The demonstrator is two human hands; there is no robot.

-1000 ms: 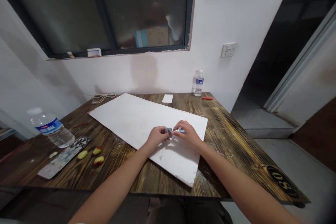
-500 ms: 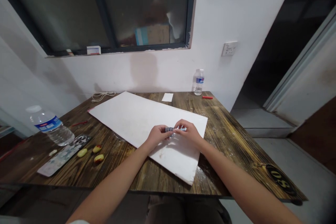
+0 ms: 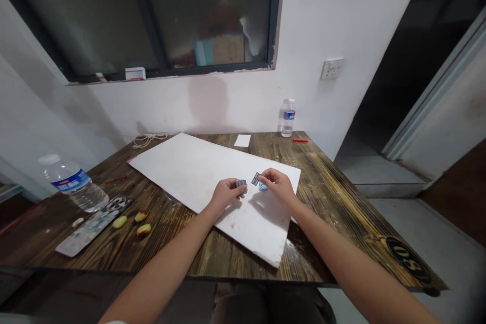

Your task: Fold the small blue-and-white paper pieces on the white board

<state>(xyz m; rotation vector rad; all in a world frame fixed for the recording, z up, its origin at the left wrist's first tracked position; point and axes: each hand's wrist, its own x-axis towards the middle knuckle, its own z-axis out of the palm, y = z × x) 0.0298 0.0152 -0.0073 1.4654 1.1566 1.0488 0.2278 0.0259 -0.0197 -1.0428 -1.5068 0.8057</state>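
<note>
On my feed the left hand (image 3: 227, 195) sat over the white board (image 3: 178, 162), its fingers (image 3: 237, 191) curled almost shut on a blue-grey scrap (image 3: 240, 184). It was a small folded piece, paper or foil; I could not tell which. The right hand (image 3: 279, 186) was just beside it at about 3 o'clock, not touching it. Its thumb and forefinger were pinched nearly closed on a dark blue scrap (image 3: 256, 178), which stuck out toward 9 o'clock. A paler blue scrap (image 3: 262, 187) sat just under those fingers, and I could not tell whether it was held or lying on the board.

The board lay at a slant across the wooden tabletop (image 3: 322, 197), with both hands over its near half. Taking 12 o'clock as straight ahead from my hands, a white card (image 3: 242, 140) lay just past the board's far edge. At about 1 o'clock a small water bottle (image 3: 287, 119) stood upright near a red stick (image 3: 299, 140). A coil of white cord (image 3: 150, 137) lay at about 10 o'clock. Around 9 o'clock a large water bottle (image 3: 74, 185) lay on its side, with a patterned phone case (image 3: 93, 226) and three yellow-red fruits (image 3: 119, 221) nearer me.
</note>
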